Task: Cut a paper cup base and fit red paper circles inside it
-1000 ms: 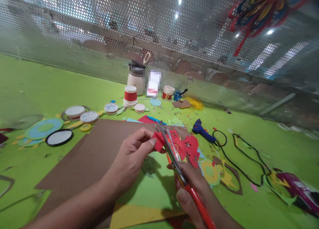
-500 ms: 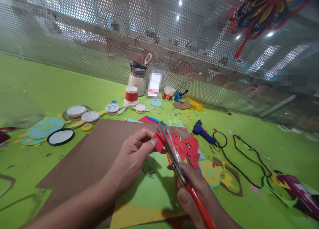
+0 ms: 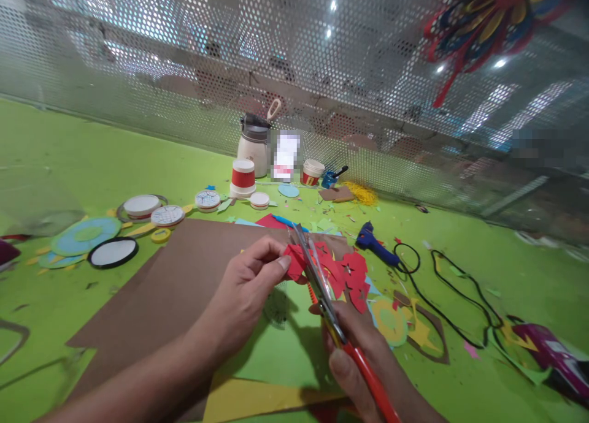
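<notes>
My left hand point(image 3: 246, 291) pinches a small red paper cut-out point(image 3: 294, 262) between thumb and fingers, held above the green table point(image 3: 64, 159). My right hand point(image 3: 356, 355) grips red-handled scissors point(image 3: 329, 316); their metal blades are slightly apart and point up and away, with the red paper between them. More red paper flower shapes point(image 3: 352, 276) lie just beyond the blades. Under my left hand a large brown sheet point(image 3: 179, 276) lies flat.
A blue glue gun point(image 3: 373, 242) with a looping black cord point(image 3: 453, 294) lies to the right. Round lids and paper discs point(image 3: 113, 252) sit at the left. Jars and a white bottle point(image 3: 252, 146) stand by the perforated metal screen point(image 3: 184, 61). A yellow sheet point(image 3: 257, 395) lies near me.
</notes>
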### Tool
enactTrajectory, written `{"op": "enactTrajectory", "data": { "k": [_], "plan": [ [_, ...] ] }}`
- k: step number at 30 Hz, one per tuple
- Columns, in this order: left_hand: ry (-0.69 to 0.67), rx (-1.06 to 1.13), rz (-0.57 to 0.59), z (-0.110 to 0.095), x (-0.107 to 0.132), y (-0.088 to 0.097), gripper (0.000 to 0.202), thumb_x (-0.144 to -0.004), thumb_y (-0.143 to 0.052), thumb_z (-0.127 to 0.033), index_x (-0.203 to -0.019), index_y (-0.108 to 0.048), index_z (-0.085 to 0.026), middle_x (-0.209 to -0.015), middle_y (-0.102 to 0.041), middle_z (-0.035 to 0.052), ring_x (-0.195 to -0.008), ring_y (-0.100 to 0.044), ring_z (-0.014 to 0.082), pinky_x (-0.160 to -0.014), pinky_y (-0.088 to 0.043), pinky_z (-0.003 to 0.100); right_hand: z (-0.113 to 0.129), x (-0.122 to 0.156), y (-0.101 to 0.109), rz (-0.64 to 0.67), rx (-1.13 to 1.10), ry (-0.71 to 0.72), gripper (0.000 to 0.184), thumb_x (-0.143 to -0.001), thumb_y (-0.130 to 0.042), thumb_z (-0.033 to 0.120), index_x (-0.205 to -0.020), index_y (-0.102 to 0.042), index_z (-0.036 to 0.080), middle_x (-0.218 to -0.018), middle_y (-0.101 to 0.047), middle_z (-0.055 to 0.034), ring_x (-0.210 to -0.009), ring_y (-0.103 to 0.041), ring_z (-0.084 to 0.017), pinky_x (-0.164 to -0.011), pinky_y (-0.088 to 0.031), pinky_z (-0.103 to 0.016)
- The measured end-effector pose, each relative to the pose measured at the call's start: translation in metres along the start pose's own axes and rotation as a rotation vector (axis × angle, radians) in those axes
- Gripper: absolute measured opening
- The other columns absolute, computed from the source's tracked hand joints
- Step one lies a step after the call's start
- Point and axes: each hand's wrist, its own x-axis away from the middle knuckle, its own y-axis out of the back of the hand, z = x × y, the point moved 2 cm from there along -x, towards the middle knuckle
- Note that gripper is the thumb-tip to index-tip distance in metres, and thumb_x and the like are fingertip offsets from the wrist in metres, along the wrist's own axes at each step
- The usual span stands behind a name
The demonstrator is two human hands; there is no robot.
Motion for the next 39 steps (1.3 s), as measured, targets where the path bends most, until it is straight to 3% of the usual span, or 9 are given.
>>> {"op": "enactTrajectory", "data": {
  "k": [7, 18, 28, 33, 39],
  "plan": [
    [-0.029, -0.011, 0.008, -0.0002, -0.0003, -0.0012, 0.014, -0.09, -0.055, -0.022, -0.077, -0.059, -0.019, -0.073, -0.063, -0.0039, -0.073, -0.058, 0.0102, -0.076, -0.046, 0.023, -0.003, 0.0006, 0.0011, -0.018, 0.038, 0.011, 0.059, -0.083, -0.046, 0.07, -0.106, -0.065, 0.019, -0.055, -0.044, 0.003, -0.047, -0.043, -0.013, -0.044, -0.038, -0.024],
    [-0.015, 0.024, 0.035, 0.0026, -0.0013, -0.0009, 0.012, -0.09, -0.056, -0.024, -0.079, -0.059, -0.019, -0.076, -0.064, -0.0024, -0.076, -0.06, 0.0129, -0.081, -0.047, 0.03, -0.006, -0.0003, 0.0012, -0.096, 0.124, -0.002, 0.056, -0.08, -0.053, 0.069, -0.101, -0.069, 0.019, -0.057, -0.047, 0.0017, -0.049, -0.046, -0.014, -0.05, -0.043, -0.026],
    [0.001, 0.003, 0.007, 0.0006, -0.0001, -0.0015, 0.014, -0.09, -0.055, -0.024, -0.077, -0.059, -0.019, -0.074, -0.063, -0.0027, -0.077, -0.06, 0.0129, -0.08, -0.046, 0.027, -0.006, 0.0001, 0.0013, 0.003, 0.043, -0.051, 0.057, -0.078, -0.057, 0.067, -0.109, -0.063, 0.02, -0.057, -0.043, 0.0033, -0.048, -0.042, -0.013, -0.042, -0.034, -0.023],
    [-0.019, 0.0, 0.002, -0.0018, -0.0009, -0.001, 0.014, -0.09, -0.056, -0.022, -0.077, -0.059, -0.019, -0.072, -0.062, -0.0042, -0.069, -0.055, 0.0097, -0.073, -0.045, 0.023, -0.0033, -0.0005, 0.0026, 0.012, 0.045, -0.061, 0.055, -0.079, -0.058, 0.066, -0.109, -0.062, 0.021, -0.059, -0.045, 0.0029, -0.049, -0.044, -0.014, -0.044, -0.037, -0.024],
    [-0.014, 0.015, 0.023, -0.0011, -0.0009, -0.0014, 0.013, -0.09, -0.055, -0.024, -0.078, -0.059, -0.019, -0.075, -0.064, -0.0027, -0.074, -0.058, 0.0121, -0.077, -0.046, 0.026, -0.0034, -0.002, 0.0014, 0.019, 0.041, -0.041, 0.063, -0.078, -0.053, 0.071, -0.108, -0.064, 0.017, -0.06, -0.044, 0.003, -0.048, -0.043, -0.012, -0.045, -0.039, -0.023]
  ]
}}
